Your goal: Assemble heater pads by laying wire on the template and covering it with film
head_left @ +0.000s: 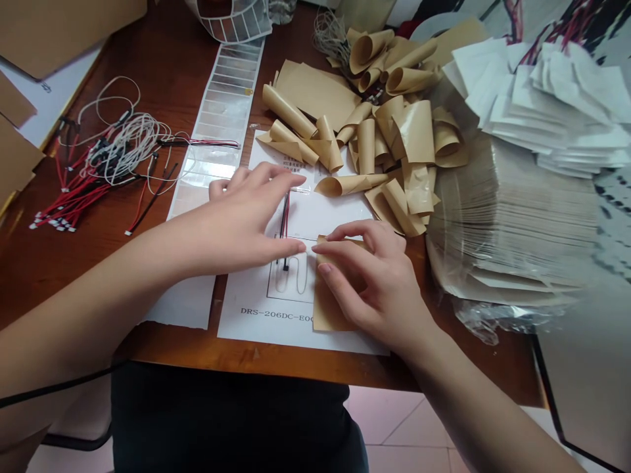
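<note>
Brown kraft paper (329, 305) lies under the right hand (379, 279), fingers loosely parted; I see the left hand (241, 226), thumb spread wide, above a red-and-black wire lead (284, 226).

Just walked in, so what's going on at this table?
Someone is working bare-handed over a printed sheet on the table. The left hand is over it, fingers apart, with a red and black wire beneath. The right hand is over a flat piece of brown paper on the sheet; whether it touches the paper is hard to tell. Curled brown papers lie just beyond; tangled wires lie off to the left.
</note>
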The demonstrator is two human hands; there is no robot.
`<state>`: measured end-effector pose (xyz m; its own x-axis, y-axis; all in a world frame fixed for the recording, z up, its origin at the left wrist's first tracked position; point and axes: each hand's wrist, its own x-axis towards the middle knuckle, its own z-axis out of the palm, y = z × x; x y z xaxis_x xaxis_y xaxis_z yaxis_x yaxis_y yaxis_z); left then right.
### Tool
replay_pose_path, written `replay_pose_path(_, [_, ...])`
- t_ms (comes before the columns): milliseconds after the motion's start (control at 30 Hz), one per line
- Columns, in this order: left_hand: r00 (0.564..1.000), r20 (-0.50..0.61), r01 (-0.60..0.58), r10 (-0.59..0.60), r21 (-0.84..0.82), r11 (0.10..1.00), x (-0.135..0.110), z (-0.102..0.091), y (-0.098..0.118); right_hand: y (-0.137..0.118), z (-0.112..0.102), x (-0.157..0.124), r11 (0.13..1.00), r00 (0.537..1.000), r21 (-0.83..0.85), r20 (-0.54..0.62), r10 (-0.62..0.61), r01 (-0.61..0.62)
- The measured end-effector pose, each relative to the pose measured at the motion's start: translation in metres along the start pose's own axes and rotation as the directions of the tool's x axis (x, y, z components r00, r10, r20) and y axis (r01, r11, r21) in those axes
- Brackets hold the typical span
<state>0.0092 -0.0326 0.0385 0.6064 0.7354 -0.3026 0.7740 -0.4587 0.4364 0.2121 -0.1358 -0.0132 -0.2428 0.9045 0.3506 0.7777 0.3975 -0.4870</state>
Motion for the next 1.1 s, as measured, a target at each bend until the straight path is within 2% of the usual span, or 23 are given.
replay_pose_path(100, [0.997,-0.075,-0.005,0.004,-0.023,1.0,0.002,-0.002,-0.003,0.001,0.0,0.0,1.0,1.0,-0.006,-0.016,0.009,-0.009])
replay_pose_path(267, [0.998,-0.039,-0.04,0.042,0.047,0.998,0.007,0.008,-0.008,0.005,-0.001,0.0,0.999,0.998,-0.003,-0.055,0.041,-0.041])
replay_pose_path(433, [0.999,-0.03,-0.018,0.022,0.114,0.993,0.009,0.013,-0.007,0.007,-0.002,0.001,0.999,0.997,-0.045,-0.076,0.025,-0.029])
replay_pose_path(600, [1.0,-0.023,-0.015,0.019,0.158,0.987,0.009,0.014,-0.011,0.006,-0.004,0.0,0.999,1.0,-0.027,-0.005,-0.025,0.025])
replay_pose_path(833, [0.997,-0.024,-0.062,0.068,0.188,0.98,0.009,0.017,-0.019,0.012,-0.003,0.001,1.0,0.997,-0.016,0.082,-0.011,0.012])
replay_pose_path(1033, [0.997,0.038,-0.077,0.074,0.093,0.993,0.012,0.005,-0.024,0.018,-0.005,0.001,0.999,0.99,0.029,0.137,-0.023,0.02])
replay_pose_path(1100, [0.997,0.025,-0.08,0.078,0.069,0.994,0.014,0.0,-0.025,0.018,-0.005,0.001,0.999,0.991,0.03,0.129,-0.018,0.015])
